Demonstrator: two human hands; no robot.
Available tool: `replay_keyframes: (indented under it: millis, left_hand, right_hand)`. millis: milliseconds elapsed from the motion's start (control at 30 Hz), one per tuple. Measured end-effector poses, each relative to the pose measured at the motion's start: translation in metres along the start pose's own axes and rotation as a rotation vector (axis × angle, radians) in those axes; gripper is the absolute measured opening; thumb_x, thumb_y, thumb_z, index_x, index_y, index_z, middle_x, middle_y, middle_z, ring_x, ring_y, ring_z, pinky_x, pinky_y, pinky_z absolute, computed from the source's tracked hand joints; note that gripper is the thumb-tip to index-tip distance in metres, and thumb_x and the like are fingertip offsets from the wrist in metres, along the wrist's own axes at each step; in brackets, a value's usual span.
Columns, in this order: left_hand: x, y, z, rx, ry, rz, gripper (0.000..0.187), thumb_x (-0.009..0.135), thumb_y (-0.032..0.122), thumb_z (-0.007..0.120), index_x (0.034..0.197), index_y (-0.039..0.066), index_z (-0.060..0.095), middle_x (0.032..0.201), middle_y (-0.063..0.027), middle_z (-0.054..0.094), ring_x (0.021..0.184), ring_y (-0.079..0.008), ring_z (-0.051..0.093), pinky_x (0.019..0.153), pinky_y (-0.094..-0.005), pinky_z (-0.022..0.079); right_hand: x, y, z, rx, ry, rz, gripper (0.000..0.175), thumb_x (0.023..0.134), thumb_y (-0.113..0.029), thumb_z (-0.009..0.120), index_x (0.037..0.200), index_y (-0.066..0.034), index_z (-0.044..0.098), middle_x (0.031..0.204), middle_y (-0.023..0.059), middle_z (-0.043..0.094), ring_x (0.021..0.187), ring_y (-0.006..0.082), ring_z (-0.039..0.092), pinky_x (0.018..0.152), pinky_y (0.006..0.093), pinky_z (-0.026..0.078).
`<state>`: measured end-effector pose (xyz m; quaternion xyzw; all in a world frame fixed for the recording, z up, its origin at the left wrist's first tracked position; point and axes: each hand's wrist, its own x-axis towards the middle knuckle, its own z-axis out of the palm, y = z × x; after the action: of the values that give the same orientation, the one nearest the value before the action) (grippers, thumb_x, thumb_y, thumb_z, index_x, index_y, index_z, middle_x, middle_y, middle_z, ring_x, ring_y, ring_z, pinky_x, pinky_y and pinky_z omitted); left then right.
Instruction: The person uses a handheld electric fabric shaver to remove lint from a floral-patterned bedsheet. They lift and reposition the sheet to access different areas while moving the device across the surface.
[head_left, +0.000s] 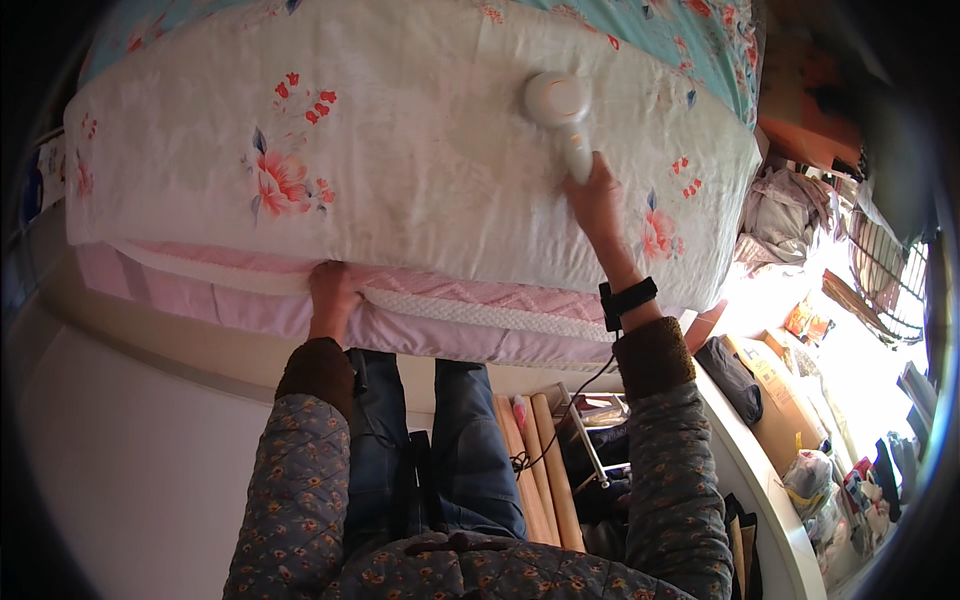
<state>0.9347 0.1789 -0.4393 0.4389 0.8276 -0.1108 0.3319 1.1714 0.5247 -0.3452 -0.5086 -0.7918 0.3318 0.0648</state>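
Observation:
My right hand grips the handle of a white handheld appliance with a round head. The head rests on a pale floral bed cover with red and pink flowers. A black band with a thin cable is on my right wrist. My left hand is closed at the near side of the bed, on the edge of a pink blanket with a white textured border. Its fingertips are partly hidden at the fold of the floral cover. Below the blanket hangs a lilac-pink bed skirt.
A turquoise floral cloth lies across the far side of the bed. Wooden boards and a metal rack stand by my legs. Right of the bed are a cardboard box, plastic bags and a bundle of cloth in bright light.

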Motion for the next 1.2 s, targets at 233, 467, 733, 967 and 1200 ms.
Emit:
replay_keyframes:
  millis: [233, 467, 733, 967, 1200]
  left_hand:
    - [0.001, -0.001, 0.009, -0.05, 0.054, -0.031, 0.042, 0.054, 0.019, 0.082, 0.088, 0.001, 0.065, 0.09, -0.0164, 0.064, 0.09, -0.0353, 0.063, 0.082, -0.0438, 0.05]
    - [0.003, -0.003, 0.012, -0.04, 0.009, -0.037, 0.051, 0.052, 0.021, 0.085, 0.094, 0.001, 0.063, 0.094, -0.0161, 0.063, 0.093, -0.0355, 0.062, 0.083, -0.0446, 0.05]
    - [0.002, 0.001, 0.01, -0.035, 0.023, -0.118, 0.054, 0.052, 0.018, 0.084, 0.098, 0.001, 0.062, 0.097, -0.0162, 0.063, 0.094, -0.035, 0.062, 0.083, -0.0444, 0.051]
    - [0.005, -0.003, 0.019, 0.002, -0.019, -0.063, 0.053, 0.055, 0.016, 0.082, 0.1, -0.001, 0.059, 0.098, -0.0172, 0.062, 0.095, -0.0345, 0.061, 0.083, -0.0433, 0.05]
    - [0.004, -0.003, 0.024, -0.036, 0.019, -0.09, 0.051, 0.055, 0.018, 0.083, 0.097, 0.0, 0.06, 0.099, -0.015, 0.063, 0.097, -0.0325, 0.06, 0.084, -0.0437, 0.05]
  right_hand:
    - [-0.002, -0.005, 0.011, 0.114, -0.062, 0.008, 0.023, 0.078, -0.012, 0.065, 0.098, -0.0076, 0.055, 0.079, 0.0216, 0.064, 0.078, 0.0399, 0.064, 0.069, 0.0492, 0.051]
    - [0.012, -0.015, 0.017, -0.113, -0.238, -0.142, 0.03, 0.079, -0.024, 0.07, 0.096, -0.0038, 0.055, 0.08, 0.0232, 0.065, 0.078, 0.0411, 0.064, 0.063, 0.0465, 0.05]
    - [0.024, -0.01, 0.024, -0.185, -0.468, -0.182, 0.046, 0.081, -0.04, 0.07, 0.103, -0.0028, 0.056, 0.08, 0.023, 0.065, 0.079, 0.0429, 0.063, 0.065, 0.0483, 0.05]
    - [0.019, -0.032, 0.024, 0.058, -0.068, 0.032, 0.047, 0.08, -0.042, 0.074, 0.101, -0.003, 0.058, 0.076, 0.0214, 0.066, 0.071, 0.0358, 0.067, 0.059, 0.043, 0.051]
    - [0.01, -0.01, 0.024, 0.122, -0.185, 0.044, 0.05, 0.08, -0.045, 0.073, 0.105, -0.0048, 0.057, 0.079, 0.0222, 0.066, 0.071, 0.0387, 0.065, 0.06, 0.0448, 0.051]
